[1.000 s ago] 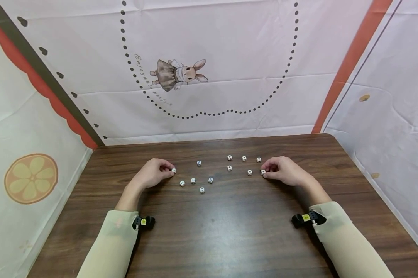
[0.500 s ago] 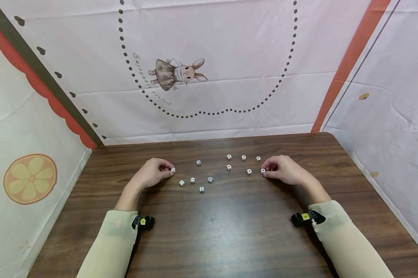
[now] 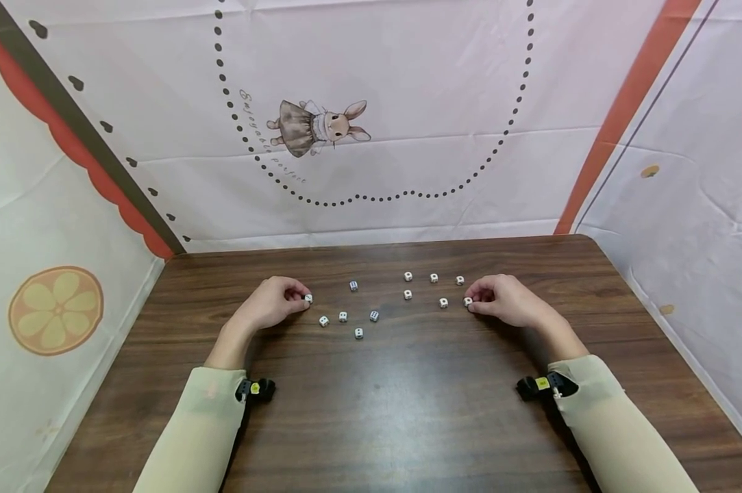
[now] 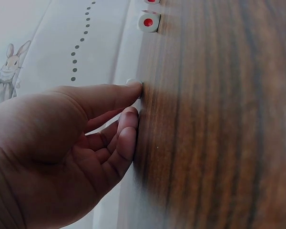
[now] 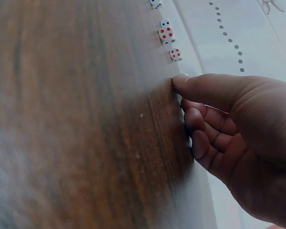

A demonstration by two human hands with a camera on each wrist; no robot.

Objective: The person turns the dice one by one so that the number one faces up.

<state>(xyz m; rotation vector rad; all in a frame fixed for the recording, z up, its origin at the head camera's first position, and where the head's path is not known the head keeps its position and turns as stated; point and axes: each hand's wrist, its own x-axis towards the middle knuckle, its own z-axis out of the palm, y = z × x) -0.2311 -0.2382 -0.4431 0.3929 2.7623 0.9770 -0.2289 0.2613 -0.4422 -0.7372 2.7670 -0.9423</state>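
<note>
At the left of the scattered dice, my left hand (image 3: 276, 302) pinches a white die (image 3: 309, 299) between thumb and fingers at the tabletop. My right hand (image 3: 503, 299) pinches another white die (image 3: 467, 302) at the right end of the group. Both pinched dice are mostly hidden by the thumbs in the wrist views. Close to the left hand lie a die with two dots up (image 3: 324, 321) and a second such die (image 3: 342, 317). Single-dot dice lie beside the right hand, the nearest being a die (image 3: 443, 302) and a die (image 3: 460, 281) behind it.
Several more dice lie between the hands, among them a six-dot die (image 3: 374, 316), a front die (image 3: 359, 333) and a back die (image 3: 354, 286). The brown wooden table (image 3: 371, 424) meets a printed cloth (image 3: 407, 164) at its back edge.
The head view shifts slightly. Both hands stay in place, each pinching its die, and the other dice have not moved on the table.
</note>
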